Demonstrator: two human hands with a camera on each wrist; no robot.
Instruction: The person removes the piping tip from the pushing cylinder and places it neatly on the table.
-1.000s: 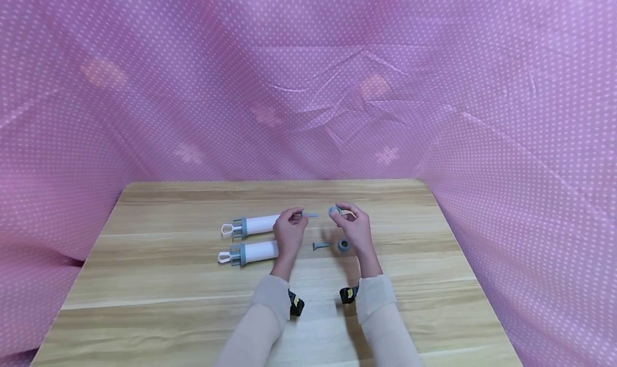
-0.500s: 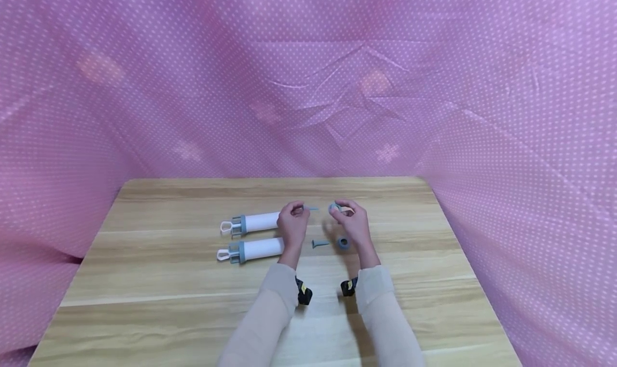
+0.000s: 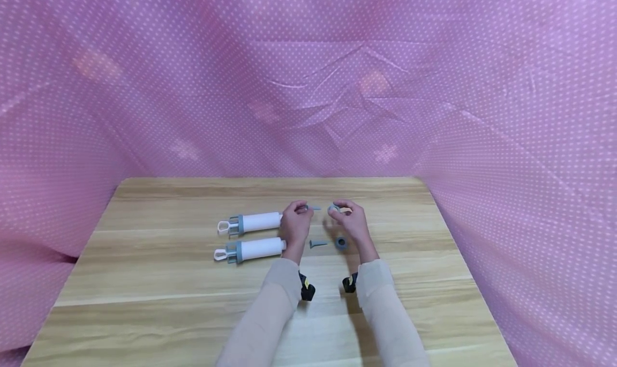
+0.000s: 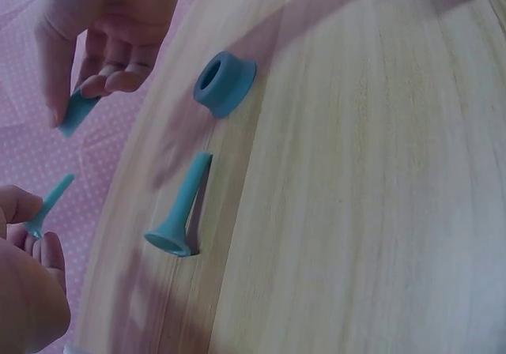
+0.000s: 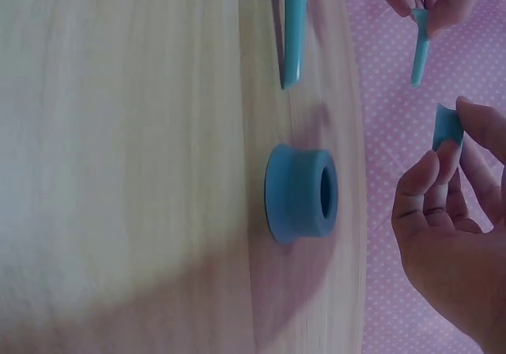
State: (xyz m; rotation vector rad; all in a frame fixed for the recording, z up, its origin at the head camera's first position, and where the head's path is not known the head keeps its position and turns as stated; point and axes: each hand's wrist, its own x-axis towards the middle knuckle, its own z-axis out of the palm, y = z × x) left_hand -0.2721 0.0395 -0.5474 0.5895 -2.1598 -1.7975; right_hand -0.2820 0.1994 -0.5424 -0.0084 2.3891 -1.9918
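Observation:
My left hand (image 3: 296,225) pinches a small blue-green nozzle (image 5: 421,50) by its flared base, its thin tip pointing toward the other hand. Facing it, my right hand (image 3: 355,225) holds a blue-green ring cap (image 5: 447,125) between thumb and fingers. A short gap separates the two parts, both held above the table. Below them, a second nozzle (image 4: 188,200) lies on its side, and a second ring cap (image 5: 296,194) rests to its right. Two white tubes with plungers, a far one (image 3: 260,222) and a near one (image 3: 262,248), lie left of my left hand.
The wooden table (image 3: 168,297) carries everything. Each tube has a blue-grey collar and a white loop handle (image 3: 220,254) at its left end. Pink dotted cloth (image 3: 308,115) hangs behind the table and along both sides. A black wrist camera (image 3: 307,287) sits at each cuff.
My left hand has shifted to the right with the nozzle, nearer the ring cap, uncovering the right ends of the tubes. The right hand has barely moved and keeps its grip.

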